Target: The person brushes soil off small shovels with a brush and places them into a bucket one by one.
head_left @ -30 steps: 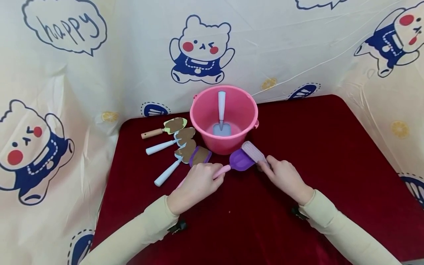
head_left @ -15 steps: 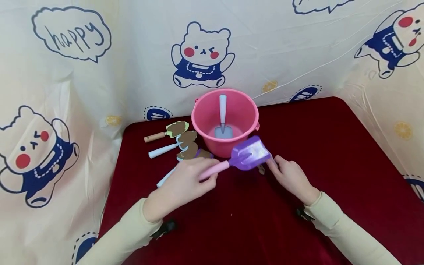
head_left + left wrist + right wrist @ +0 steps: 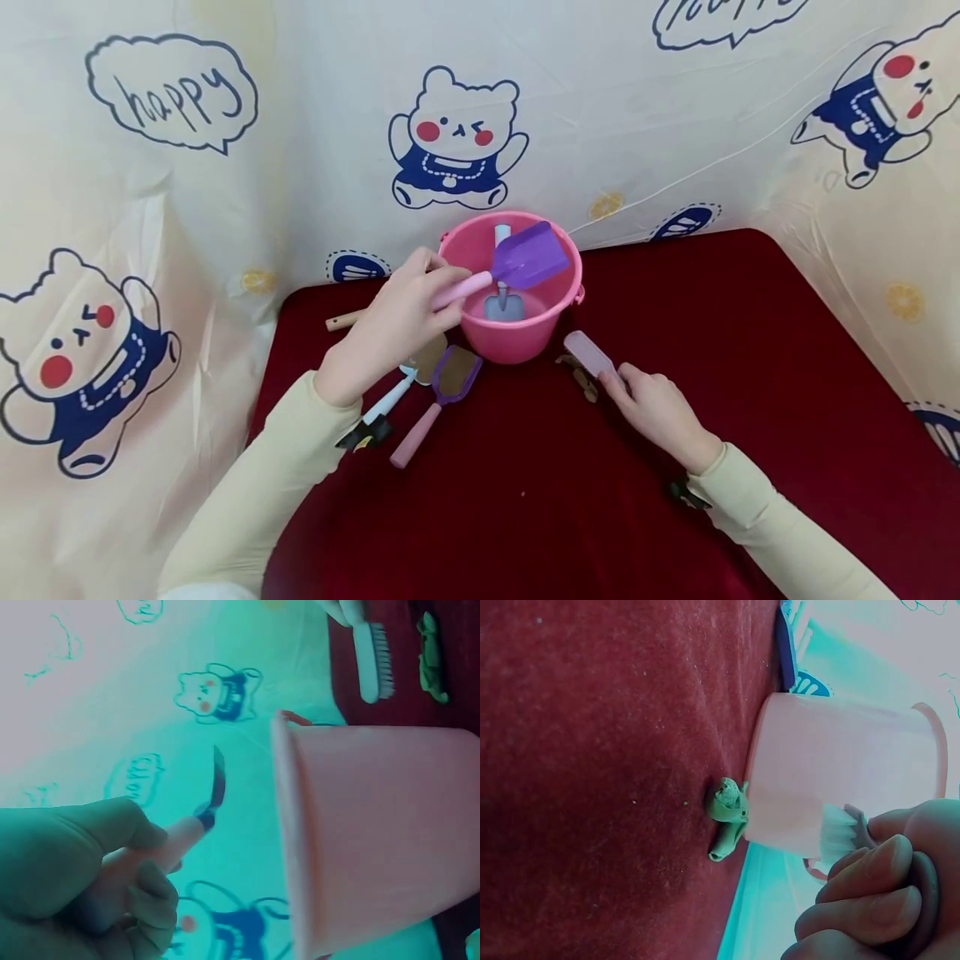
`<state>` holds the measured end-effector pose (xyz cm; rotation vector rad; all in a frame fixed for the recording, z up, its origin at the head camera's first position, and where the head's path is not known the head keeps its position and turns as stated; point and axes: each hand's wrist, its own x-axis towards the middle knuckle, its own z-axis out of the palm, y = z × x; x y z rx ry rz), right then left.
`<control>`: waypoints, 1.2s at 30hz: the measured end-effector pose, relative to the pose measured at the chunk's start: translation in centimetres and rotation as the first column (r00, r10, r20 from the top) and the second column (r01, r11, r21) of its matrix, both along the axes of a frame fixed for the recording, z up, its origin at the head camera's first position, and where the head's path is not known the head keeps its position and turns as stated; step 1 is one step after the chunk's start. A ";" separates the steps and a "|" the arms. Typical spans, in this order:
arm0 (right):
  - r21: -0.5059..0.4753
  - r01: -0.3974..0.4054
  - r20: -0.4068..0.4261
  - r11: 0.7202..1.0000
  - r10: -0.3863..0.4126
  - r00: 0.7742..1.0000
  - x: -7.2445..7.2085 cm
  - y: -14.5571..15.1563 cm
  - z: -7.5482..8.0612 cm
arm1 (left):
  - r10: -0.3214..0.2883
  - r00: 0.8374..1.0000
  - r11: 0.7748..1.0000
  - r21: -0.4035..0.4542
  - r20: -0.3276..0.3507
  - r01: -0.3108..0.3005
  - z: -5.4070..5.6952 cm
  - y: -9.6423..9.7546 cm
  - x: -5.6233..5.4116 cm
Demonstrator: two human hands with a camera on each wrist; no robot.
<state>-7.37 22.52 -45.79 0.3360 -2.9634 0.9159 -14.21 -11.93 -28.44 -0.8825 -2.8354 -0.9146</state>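
My left hand [image 3: 397,325] grips the pink handle of a small toy shovel [image 3: 532,257] with a purple blade. The blade is raised over the mouth of a pink bucket [image 3: 510,340], and its upper face shows bare. In the left wrist view the same shovel [image 3: 184,836] is edge-on beside the bucket's rim. Right of the bucket my right hand [image 3: 663,417] holds a pale lilac brush [image 3: 588,354], whose white bristles [image 3: 838,832] show in the right wrist view. Beneath the brush a crumpled brown clump [image 3: 583,385] lies on the dark red cloth.
A grey-blue shovel [image 3: 502,307] stands inside the bucket. Left of it lie a purple shovel [image 3: 457,373] and a blue-handled shovel [image 3: 388,396], both with brown matter on their blades. A wooden handle [image 3: 345,320] shows behind my left forearm. A printed curtain [image 3: 600,108] hangs behind.
My left hand has lifted the purple shovel from the table up over the bucket. The brown clump is now uncovered near the brush. My right hand has stayed roughly in place with the brush.
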 end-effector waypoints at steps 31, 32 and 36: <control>0.021 -0.032 0.049 0.999 0.031 0.998 1.1 -0.6 -0.7 | -0.052 0.999 0.997 -0.050 0.001 0.052 -5.4 5.7 -4.5; 0.020 -0.036 0.052 0.999 0.035 0.998 1.1 -0.5 -0.7 | -0.042 0.999 0.998 -0.051 -0.002 0.042 -5.5 5.7 -4.4; 0.015 -0.043 0.061 0.999 0.042 0.997 1.2 -0.6 -0.7 | -0.016 1.000 0.998 -0.055 -0.016 0.015 -5.5 5.3 -4.2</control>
